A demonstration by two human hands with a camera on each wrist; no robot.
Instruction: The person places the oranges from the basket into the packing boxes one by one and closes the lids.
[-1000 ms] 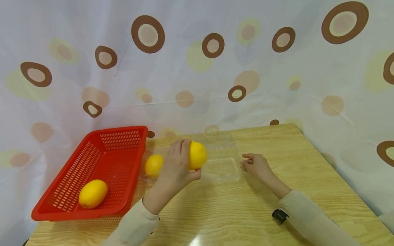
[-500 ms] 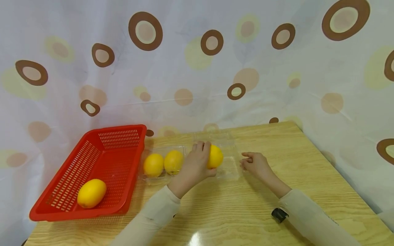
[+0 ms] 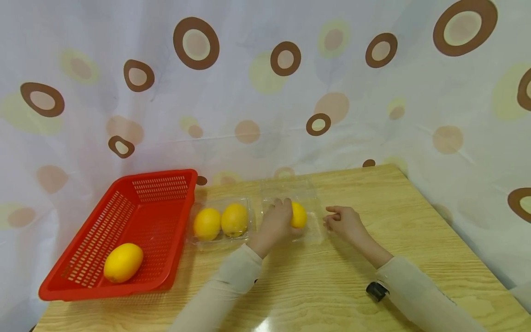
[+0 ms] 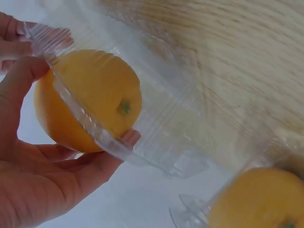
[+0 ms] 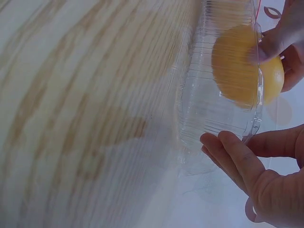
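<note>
My left hand (image 3: 274,225) grips an orange (image 3: 299,215) with fingers and thumb around its sides. The fruit sits partly below the rim of a clear plastic box (image 3: 311,234), as the left wrist view shows; its green stem spot (image 4: 125,106) faces the box floor. With its fingertips, my right hand (image 5: 266,183) pinches the box's right edge, fingers against the outer wall. In the head view that same hand (image 3: 344,223) rests low over the table. Just left, a second clear box (image 3: 220,201) contains two oranges (image 3: 234,220) side by side.
A red slotted basket (image 3: 153,221) stands at the left, with one orange (image 3: 123,263) near its front. Its right wall is close to the second box. The wooden table (image 3: 315,290) ends at a curtain (image 3: 232,101) printed with circles.
My left hand has moved right and down with the orange, from above the boxes into the right one. The two oranges behind it have come into view. My right hand stays put.
</note>
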